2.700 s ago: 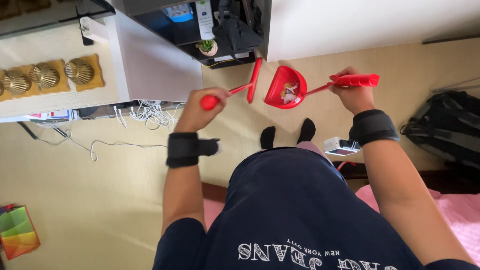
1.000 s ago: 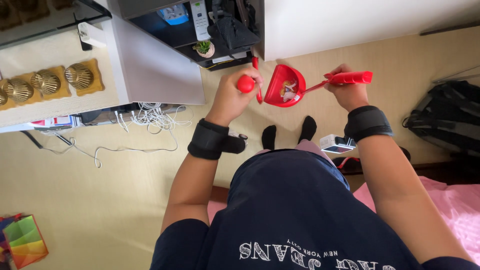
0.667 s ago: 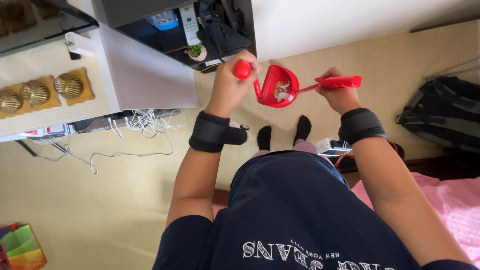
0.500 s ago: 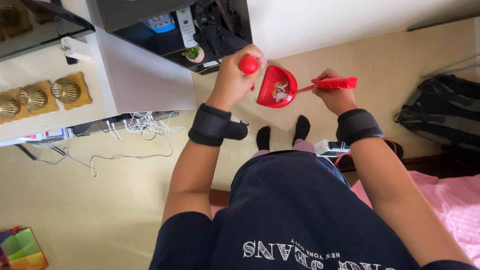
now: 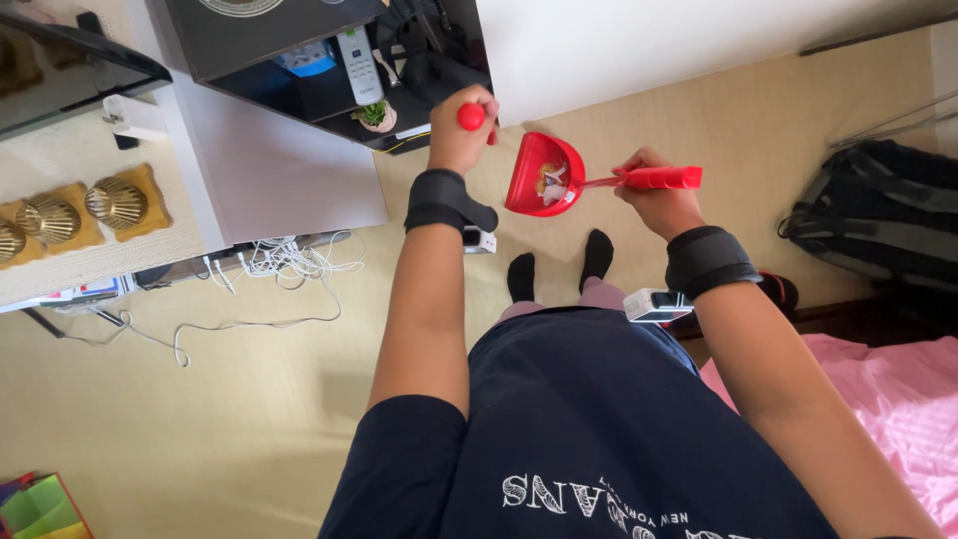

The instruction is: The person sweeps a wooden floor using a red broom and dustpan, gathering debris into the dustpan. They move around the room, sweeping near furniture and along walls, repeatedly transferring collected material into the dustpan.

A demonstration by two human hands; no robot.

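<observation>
I read this location as a home, most likely a bedroom. Indicators: pale wood-look flooring (image 5: 200, 419); a bed with pink bedding (image 5: 898, 399) at lower right; a dark backpack (image 5: 878, 210) lying on the floor beside the wall; a white cabinet (image 5: 269, 170) with an open dark shelf holding a remote control (image 5: 357, 65) and a small potted plant (image 5: 376, 115); loose white cables (image 5: 279, 265) trailing under the furniture; gold ornaments (image 5: 115, 203) on a counter. The person stands in socks (image 5: 559, 269), consistent with domestic premises.
</observation>
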